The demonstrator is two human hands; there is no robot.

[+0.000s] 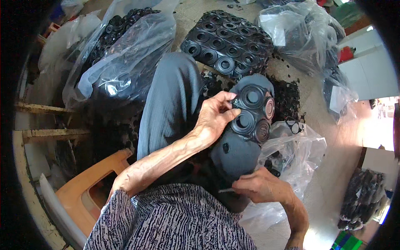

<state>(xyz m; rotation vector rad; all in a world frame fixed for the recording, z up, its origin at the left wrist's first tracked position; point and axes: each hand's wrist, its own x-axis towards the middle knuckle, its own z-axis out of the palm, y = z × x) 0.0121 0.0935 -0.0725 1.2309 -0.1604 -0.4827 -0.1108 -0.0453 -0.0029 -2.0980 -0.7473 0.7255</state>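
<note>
Gripping a black rubber ring sheet [252, 114] at frame centre, left hand [214, 118] pinches closed; right hand [260, 186] closed around a thin blade [227, 190] below.

My left hand [214, 118] grips a rubber sheet [250, 114] lying on my knee [237, 150]; my right hand [260, 187] sits nearer me, below it, with a small tool [227, 190]. Beyond the left hand lies a stack of sheets [227, 41]. A bag [121, 50] sits far left of it, another bag [291, 154] just right of my right hand, a stool [89, 187] left
</note>
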